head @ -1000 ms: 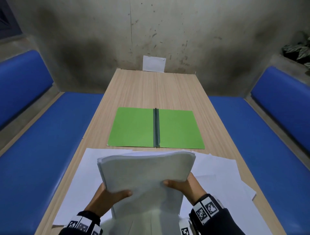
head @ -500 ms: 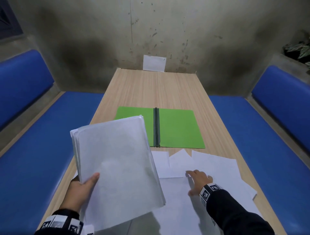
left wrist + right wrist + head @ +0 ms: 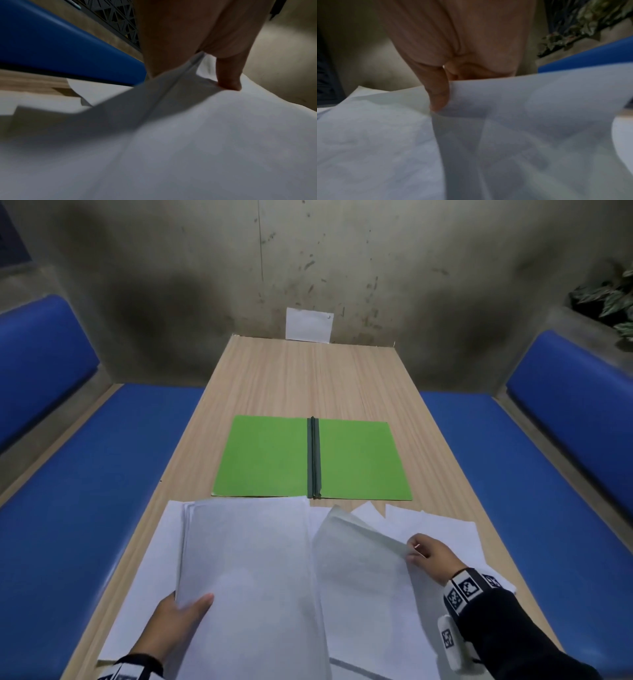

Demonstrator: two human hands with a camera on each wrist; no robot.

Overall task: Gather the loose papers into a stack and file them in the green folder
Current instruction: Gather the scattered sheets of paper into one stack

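Wood-grain laminate forms the long pale surface (image 3: 308,378) that carries everything, with the flat green card folder (image 3: 267,457) lying open at its middle, dark spine clip running front to back. All places below are given from that folder.

Just on the near side of the folder, and a little toward its left cover, sits the thick white stack of gathered papers (image 3: 246,570), held slightly lifted. The left hand (image 3: 178,621) grips the stack's near left edge, thumb on top and the other fingers out of sight beneath. Under the stack and spreading out past the folder's right cover lie the loose white sheets (image 3: 452,529), overlapping at odd angles.

Smallest of the paper things is the single white sheet (image 3: 359,556) raised off the pile near the folder's right cover. The right hand (image 3: 428,553) pinches its right edge between thumb and curled fingers, and the sheet bows in the air.

The step in hand looks like carrying that sheet over onto the stack. To do it well, bring it across low so it does not fold or catch air, and match one corner to the stack before letting go. Hold the stack level, or its upper sheets may fan out. Several sheets remain to collect, so the filing is not yet close.
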